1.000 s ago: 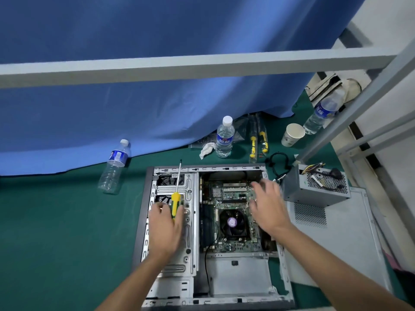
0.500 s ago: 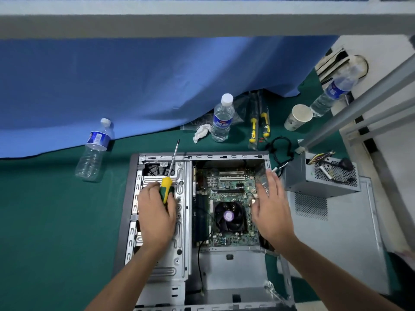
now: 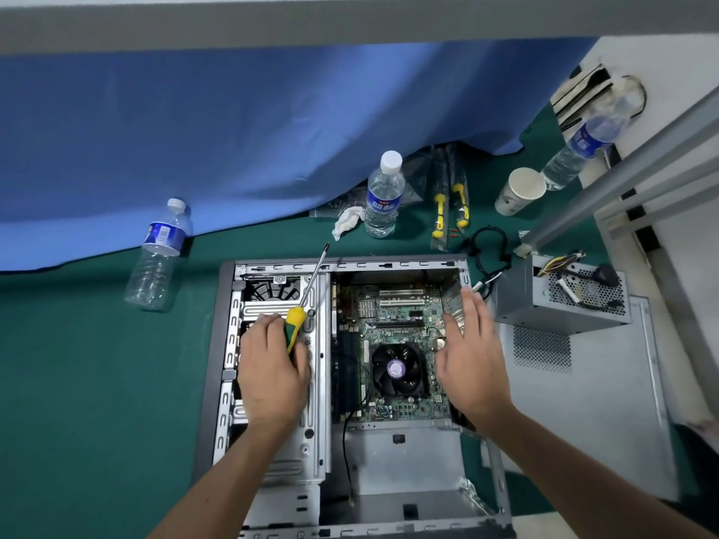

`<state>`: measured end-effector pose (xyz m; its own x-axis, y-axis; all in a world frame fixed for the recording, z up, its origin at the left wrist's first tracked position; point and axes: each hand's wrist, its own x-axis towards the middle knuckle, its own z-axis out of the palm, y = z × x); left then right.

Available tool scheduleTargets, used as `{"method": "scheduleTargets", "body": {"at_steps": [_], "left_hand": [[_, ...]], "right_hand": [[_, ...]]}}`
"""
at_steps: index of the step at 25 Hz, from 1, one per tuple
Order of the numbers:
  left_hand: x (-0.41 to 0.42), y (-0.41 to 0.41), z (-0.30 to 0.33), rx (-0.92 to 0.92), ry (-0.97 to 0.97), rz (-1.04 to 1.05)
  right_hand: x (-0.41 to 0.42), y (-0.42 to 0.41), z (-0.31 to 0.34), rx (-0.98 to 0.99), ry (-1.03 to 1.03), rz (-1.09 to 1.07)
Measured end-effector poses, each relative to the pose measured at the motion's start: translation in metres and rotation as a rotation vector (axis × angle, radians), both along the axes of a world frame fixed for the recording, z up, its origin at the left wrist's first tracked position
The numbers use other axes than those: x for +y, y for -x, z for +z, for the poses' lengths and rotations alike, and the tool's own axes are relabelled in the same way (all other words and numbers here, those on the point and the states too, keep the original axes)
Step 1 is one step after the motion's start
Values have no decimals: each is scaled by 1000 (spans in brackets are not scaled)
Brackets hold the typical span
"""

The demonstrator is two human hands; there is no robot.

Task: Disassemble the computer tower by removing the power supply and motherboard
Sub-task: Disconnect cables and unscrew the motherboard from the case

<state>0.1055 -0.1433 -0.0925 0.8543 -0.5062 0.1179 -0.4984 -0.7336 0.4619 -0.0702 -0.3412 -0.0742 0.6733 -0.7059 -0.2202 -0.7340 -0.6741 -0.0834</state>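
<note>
The open computer tower (image 3: 225, 344) lies on its side on the green table. Inside it sits the green motherboard (image 3: 393, 320) with a black CPU fan (image 3: 396, 369). My left hand (image 3: 272, 367) rests on the silver drive cage and grips a yellow-and-green screwdriver (image 3: 301, 305), its shaft pointing up and away. My right hand (image 3: 469, 355) hovers over the motherboard's right edge with straight, spread fingers, holding nothing. The grey power supply (image 3: 544, 309) stands outside the case on the right, atop the removed side panel (image 3: 595, 402), its cables on top.
Water bottles stand at the back left (image 3: 159, 254), the back middle (image 3: 384, 196) and the far right (image 3: 583, 145). A paper cup (image 3: 519, 190), two bagged yellow screwdrivers (image 3: 449, 204), a crumpled tissue (image 3: 348, 221) and a black cable (image 3: 486, 247) lie behind the case. A blue curtain hangs behind.
The camera view shifted, so everything sits a little lower and closer. My right hand drew slightly right toward the case wall; my left hand kept its grip on the screwdriver.
</note>
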Motion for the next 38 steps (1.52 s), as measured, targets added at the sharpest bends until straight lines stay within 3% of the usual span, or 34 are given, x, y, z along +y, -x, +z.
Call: {"method": "scheduleTargets", "body": {"at_steps": [8, 18, 21, 23, 26, 28, 32, 34, 38], "left_hand": [[-3, 2, -4, -73, 4, 30], [-1, 2, -9, -121, -47, 37], [-2, -1, -10, -115, -70, 22], [-1, 0, -11, -116, -73, 27], [-1, -1, -12, -131, -56, 26], [-1, -1, -12, -143, -53, 22], [-1, 0, -13, -145, -51, 31], [-1, -1, -13, -144, -51, 32], [-1, -1, -12, -141, -47, 27]], "right_hand": [[0, 2, -5, 38, 51, 40], [-2, 7, -7, -129, -37, 27], [-5, 5, -2, -126, 17, 152], [-12, -5, 3, -48, 59, 358], [-33, -49, 20, 317, -180, 570], [-49, -81, 22, 545, -206, 635], [-70, -109, -4, 794, -204, 688], [-71, -108, -15, 851, -277, 685], [-68, -102, -27, 777, -300, 695]]}}
